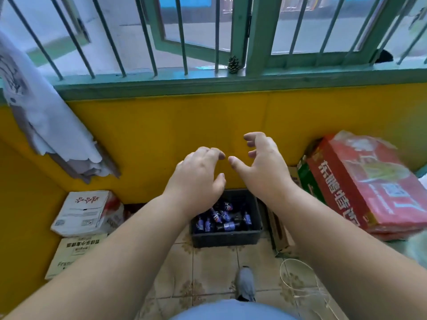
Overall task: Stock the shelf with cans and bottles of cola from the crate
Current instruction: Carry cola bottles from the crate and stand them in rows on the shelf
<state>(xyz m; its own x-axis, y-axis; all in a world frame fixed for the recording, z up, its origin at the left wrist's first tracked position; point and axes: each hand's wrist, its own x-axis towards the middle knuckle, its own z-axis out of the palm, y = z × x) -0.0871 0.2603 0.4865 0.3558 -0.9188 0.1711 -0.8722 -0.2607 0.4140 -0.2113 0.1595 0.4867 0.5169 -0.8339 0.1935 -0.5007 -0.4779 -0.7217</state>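
Note:
A dark plastic crate (227, 239) stands on the tiled floor against the yellow wall. Inside it lie several cola bottles (221, 219) with blue labels, some upright, some on their sides. My left hand (196, 179) hovers above the crate's left part, fingers curled and apart, holding nothing. My right hand (263, 160) is raised beside it, a little higher and to the right, fingers spread and empty. Both forearms reach forward over the floor. No shelf is in view.
White cartons (85, 213) are stacked at the left, over a beige box (71, 255). A red wrapped drinks case (360, 185) leans at the right. Barred green window (208, 38) above the wall. My grey shoe (245, 285) is on the tiles; a cord loop (298, 280) lies right of it.

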